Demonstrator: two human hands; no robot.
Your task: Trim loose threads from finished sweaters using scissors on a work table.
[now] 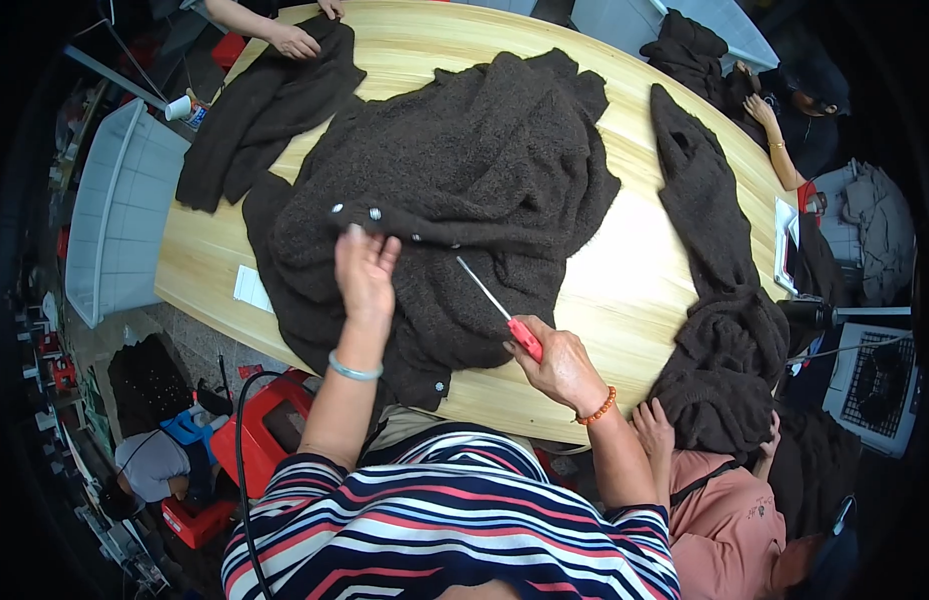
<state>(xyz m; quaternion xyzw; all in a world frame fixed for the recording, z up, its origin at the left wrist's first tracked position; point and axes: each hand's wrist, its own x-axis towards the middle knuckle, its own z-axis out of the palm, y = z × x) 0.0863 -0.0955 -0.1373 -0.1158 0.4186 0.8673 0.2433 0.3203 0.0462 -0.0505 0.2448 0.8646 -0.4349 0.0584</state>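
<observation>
A big dark brown knitted cardigan (455, 150) lies bunched on the table in front of me. Shiny round buttons (376, 214) run along its folded edge. My left hand (367, 278) reaches onto the cloth just below these buttons, its fingers stretched out and slightly apart, a little blurred. In my right hand (563, 368) is a red-handled tool (526, 338) with a thin metal shaft, resembling a screwdriver; the fingers are closed round the handle. Its tip points up and left over the cardigan, and I cannot tell whether it touches the cloth.
Around the wooden table (625, 270), other people handle dark knitwear at the far left, far right and near right. A long dark garment (715, 220) lies along the right side. A white card (253, 288) sits at the left edge. Beside me stands a red stool (260, 430).
</observation>
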